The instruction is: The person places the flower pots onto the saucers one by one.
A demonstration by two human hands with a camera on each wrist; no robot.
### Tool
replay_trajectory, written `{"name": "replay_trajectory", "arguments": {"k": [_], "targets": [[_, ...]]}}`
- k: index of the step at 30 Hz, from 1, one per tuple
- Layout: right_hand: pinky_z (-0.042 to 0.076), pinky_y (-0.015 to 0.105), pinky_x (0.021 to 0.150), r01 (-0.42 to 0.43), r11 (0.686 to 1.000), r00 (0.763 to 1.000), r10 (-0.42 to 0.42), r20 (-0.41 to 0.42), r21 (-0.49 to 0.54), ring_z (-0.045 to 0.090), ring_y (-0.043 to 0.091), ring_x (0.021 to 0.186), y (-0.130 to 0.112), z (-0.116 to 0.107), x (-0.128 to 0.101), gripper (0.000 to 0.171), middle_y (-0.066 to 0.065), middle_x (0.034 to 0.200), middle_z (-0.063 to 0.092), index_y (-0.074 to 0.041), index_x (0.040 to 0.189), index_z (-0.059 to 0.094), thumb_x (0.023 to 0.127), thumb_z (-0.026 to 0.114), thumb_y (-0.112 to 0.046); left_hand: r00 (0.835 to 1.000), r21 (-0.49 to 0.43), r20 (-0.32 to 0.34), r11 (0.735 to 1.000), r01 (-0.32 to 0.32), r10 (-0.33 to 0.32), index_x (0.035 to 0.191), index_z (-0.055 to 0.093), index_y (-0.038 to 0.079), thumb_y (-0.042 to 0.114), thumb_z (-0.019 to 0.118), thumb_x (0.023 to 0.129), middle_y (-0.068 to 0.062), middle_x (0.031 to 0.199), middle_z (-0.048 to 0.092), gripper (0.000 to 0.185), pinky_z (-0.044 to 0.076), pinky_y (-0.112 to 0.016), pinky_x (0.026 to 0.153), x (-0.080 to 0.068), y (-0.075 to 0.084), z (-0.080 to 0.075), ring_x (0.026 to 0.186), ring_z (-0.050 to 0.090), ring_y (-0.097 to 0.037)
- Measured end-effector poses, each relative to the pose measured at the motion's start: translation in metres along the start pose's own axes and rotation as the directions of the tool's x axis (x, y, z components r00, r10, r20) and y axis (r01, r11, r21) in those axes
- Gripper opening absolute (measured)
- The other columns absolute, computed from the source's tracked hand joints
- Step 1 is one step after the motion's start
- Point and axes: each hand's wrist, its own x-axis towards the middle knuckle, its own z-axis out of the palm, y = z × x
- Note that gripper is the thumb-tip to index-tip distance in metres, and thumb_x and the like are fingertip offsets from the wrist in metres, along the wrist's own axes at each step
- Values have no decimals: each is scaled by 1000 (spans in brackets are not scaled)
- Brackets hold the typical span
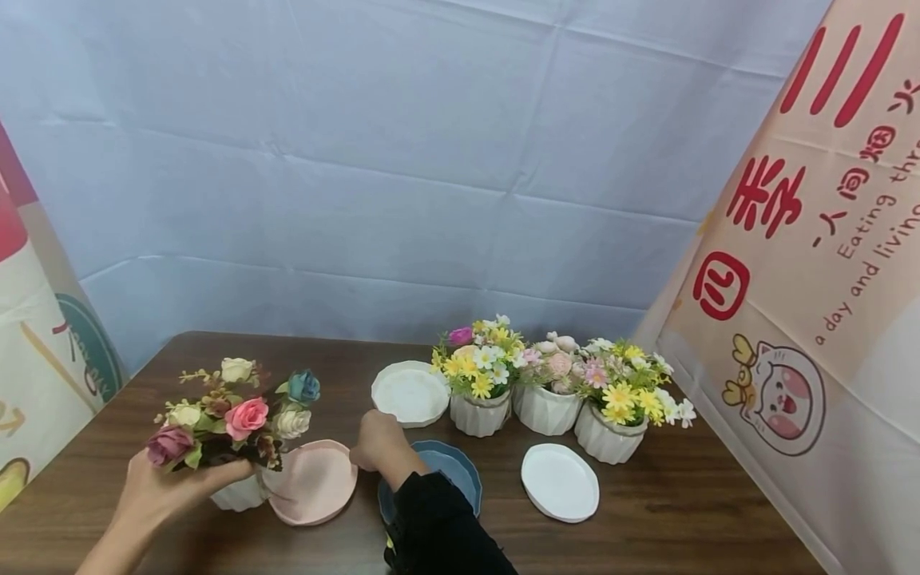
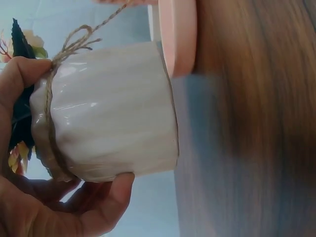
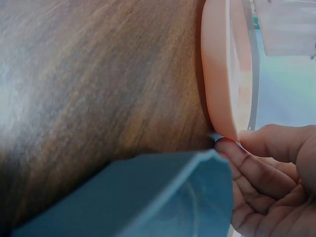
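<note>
My left hand (image 1: 168,491) grips a white ribbed flower pot (image 2: 108,113) with twine tied round its rim. Pink, purple, cream and blue roses (image 1: 246,418) fill it. The pot is just left of a pink saucer (image 1: 316,483), and its base looks raised off the table. With thumb and fingertips, my right hand (image 1: 384,443) pinches the near edge of that saucer, as the right wrist view shows at the pink rim (image 3: 217,69). Under the right forearm lies a blue saucer (image 1: 460,471), partly hidden by the sleeve.
A white saucer (image 1: 410,394) lies at the back, another white saucer (image 1: 561,483) at the right. Three white pots of flowers stand behind: one with yellow daisies (image 1: 480,411), one with pale pink blooms (image 1: 548,409), one rightmost (image 1: 607,435). Cloth hangs around the wooden table (image 1: 683,519).
</note>
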Motion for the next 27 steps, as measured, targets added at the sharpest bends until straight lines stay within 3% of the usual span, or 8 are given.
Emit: {"name": "replay_trajectory", "arguments": {"k": [6, 11, 15, 18, 21, 27], "targets": [[43, 25, 54, 28, 1000, 1000, -28, -1, -1, 49, 17, 62, 3, 0, 2, 22, 3, 66, 53, -5, 66, 60, 79, 72, -19, 999, -39, 42, 999, 13, -12, 119, 51, -5, 38, 87, 58, -34, 114, 53, 83, 41, -59, 83, 1, 15, 10, 105, 50, -46], [46, 25, 61, 32, 999, 999, -31, 3, -40, 53, 18, 70, 7, 0, 5, 24, 3, 71, 56, -6, 65, 61, 79, 71, -22, 990, -61, 122, 995, 75, -67, 122, 49, -7, 40, 86, 59, -37, 118, 49, 87, 40, -58, 88, 3, 23, 17, 108, 47, -48], [46, 24, 64, 44, 995, 999, -42, 21, -94, 55, 18, 75, 7, 0, 6, 23, 2, 75, 58, -8, 64, 63, 81, 69, -22, 984, -55, 150, 993, 106, -96, 118, 50, -10, 40, 87, 58, -38, 116, 50, 85, 41, -55, 88, 2, 27, 23, 107, 49, -47], [43, 24, 55, 40, 998, 999, -39, 19, -58, 53, 16, 63, 7, 1, 5, 27, 0, 66, 57, -9, 57, 63, 82, 67, -19, 985, -25, 158, 997, 78, -73, 114, 52, -11, 42, 86, 58, -36, 111, 53, 84, 43, -54, 87, 2, 31, 27, 105, 50, -46], [39, 24, 45, 20, 999, 1000, -21, 6, 42, 49, 15, 49, 7, 2, 4, 32, 0, 53, 53, -9, 51, 62, 82, 68, -15, 991, -11, 136, 1000, 14, -13, 111, 55, -9, 43, 87, 56, -32, 106, 57, 82, 45, -54, 84, 2, 34, 31, 102, 53, -45], [42, 26, 46, -12, 988, 1000, 14, -12, 152, 50, 16, 53, 8, 1, 1, 14, 3, 64, 54, -4, 70, 63, 78, 72, -11, 989, -54, 32, 988, -145, 147, 104, 61, 1, 37, 90, 51, -17, 97, 65, 70, 48, -50, 77, 3, 40, 38, 91, 60, -35]]}}
